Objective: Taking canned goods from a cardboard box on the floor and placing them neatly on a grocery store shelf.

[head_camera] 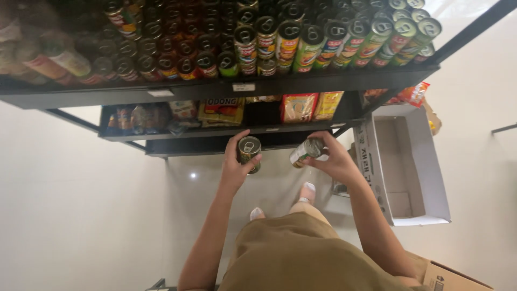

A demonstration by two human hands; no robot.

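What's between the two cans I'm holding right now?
Nothing is held there. In the head view, the left hand's can and the right hand's can are apart, and through the gap shows only the black bottom shelf edge and pale floor.

top shelf cans (280,43): sitting in packed rows, red, green, yellow labels
shelf-edge tags (243,87): small white rectangles, sticking to the front rail
lower shelf packets (299,108): lying flat, red and yellow
open carton (425,161): white, standing right of the shelving

A black shelf rack (215,89) carries rows of cans (301,43) above snack packets (299,108).
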